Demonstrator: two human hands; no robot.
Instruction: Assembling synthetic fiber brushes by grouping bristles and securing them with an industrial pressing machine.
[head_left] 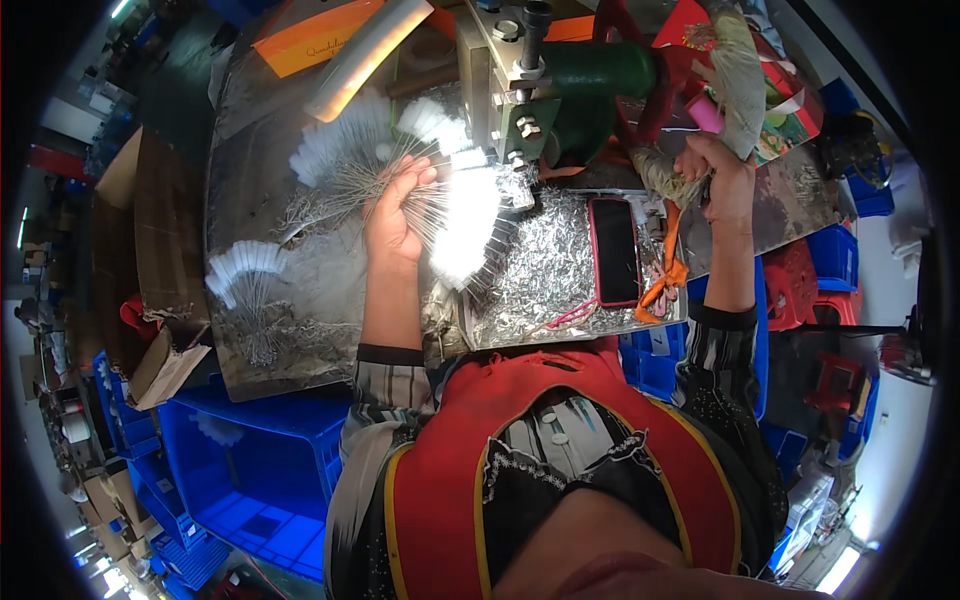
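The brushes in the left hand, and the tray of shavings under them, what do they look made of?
The brushes look like thin twisted metal wire stems tipped with soft white bristles, likely synthetic fibre: the stems glint grey, the heads look fluffy and matte. The left hand grips them fanned out. The tray seems to be sheet metal, dull grey with a bright rim. The shavings look like shiny metal trimmings, silvery and curled.

White-tipped brushes [465, 225], red-cased phone [614, 250], blue crates [250, 470] — red apron [560, 450] trimmed in yellow.
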